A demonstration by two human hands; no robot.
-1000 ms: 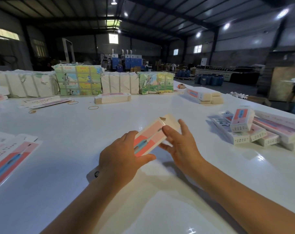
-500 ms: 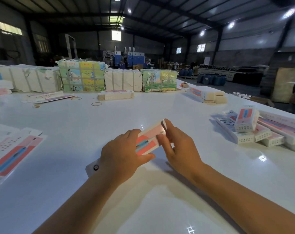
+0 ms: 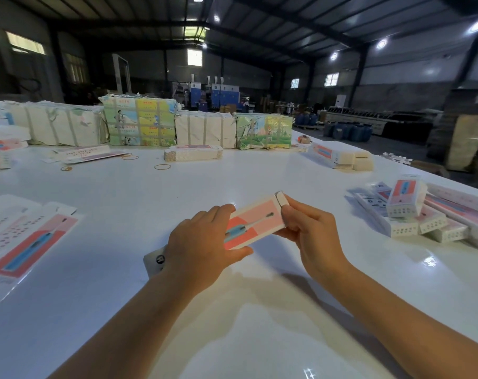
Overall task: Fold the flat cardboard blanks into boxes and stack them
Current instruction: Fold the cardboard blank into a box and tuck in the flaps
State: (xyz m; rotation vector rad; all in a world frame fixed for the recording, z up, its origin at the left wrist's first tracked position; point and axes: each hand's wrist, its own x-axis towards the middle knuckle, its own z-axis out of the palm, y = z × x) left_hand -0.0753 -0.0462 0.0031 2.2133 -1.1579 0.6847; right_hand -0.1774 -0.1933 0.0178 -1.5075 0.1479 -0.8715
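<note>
Both hands hold a long pink-and-white box with a blue toothbrush picture just above the white table. My left hand grips its near half, thumb under the lower edge. My right hand pinches the far end at the small white end flap. Flat blanks of the same print lie at the left. A heap of folded boxes lies at the right, one standing on top.
Strapped bundles of printed card line the far edge, with a short stack of blanks in front. Rubber bands lie loose. More folded boxes sit far right. A dim workshop with machines lies beyond.
The box has swung flatter and lower toward the table. My right hand has shifted from the open end flap to pinching the end, and the flap now lies nearly closed.
</note>
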